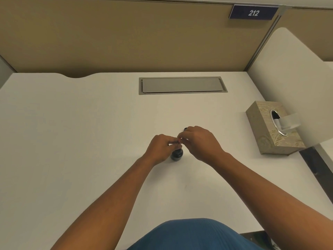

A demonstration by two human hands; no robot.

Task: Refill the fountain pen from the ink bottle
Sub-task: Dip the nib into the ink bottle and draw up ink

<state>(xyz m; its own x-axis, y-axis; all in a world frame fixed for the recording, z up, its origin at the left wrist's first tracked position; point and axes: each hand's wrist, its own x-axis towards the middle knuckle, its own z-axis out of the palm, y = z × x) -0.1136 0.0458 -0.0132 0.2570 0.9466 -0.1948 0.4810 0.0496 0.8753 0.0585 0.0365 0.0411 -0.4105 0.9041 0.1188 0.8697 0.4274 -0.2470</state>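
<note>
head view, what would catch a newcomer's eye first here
Mid-desk, the left hand and right hand meet fingertip to fingertip over a small dark ink bottle, pinching something tiny between them. A patterned tissue box sits at the desk's right edge, and a 212 sign hangs top right.

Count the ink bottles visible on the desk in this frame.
1. The ink bottle stands on the white desk, just below the left hand and right hand. None other shows.

Pen (179, 140) mostly hidden between fingers
</note>
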